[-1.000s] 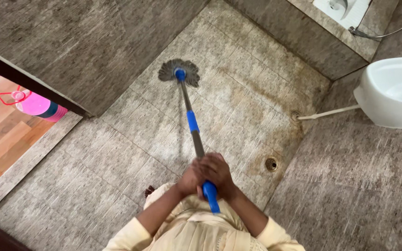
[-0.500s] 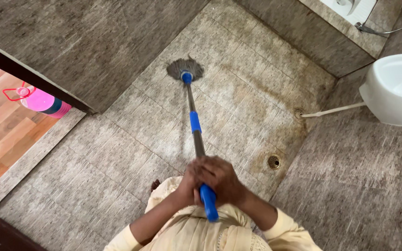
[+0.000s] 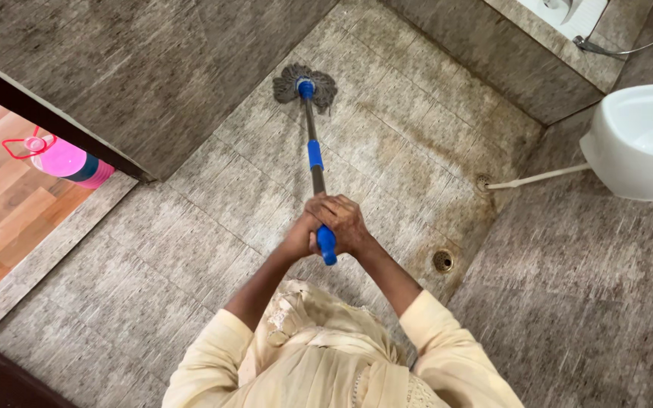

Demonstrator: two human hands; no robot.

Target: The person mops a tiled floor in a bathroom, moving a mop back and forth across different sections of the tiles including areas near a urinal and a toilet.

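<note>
You're gripping the mop handle (image 3: 313, 155) with both hands, left hand (image 3: 301, 236) and right hand (image 3: 347, 224) wrapped tight around the blue grip at the near end. The mop head (image 3: 304, 83) is sitting flat on the tiled floor (image 3: 190, 234), far out near the wall (image 3: 137, 68). Judging by the brown stains around the 2 drains (image 3: 441, 261), I'd say plenty is left. The toilet (image 3: 636, 143) is sitting on your right, a pink bottle (image 3: 66, 162) is standing outside the doorway.
</note>
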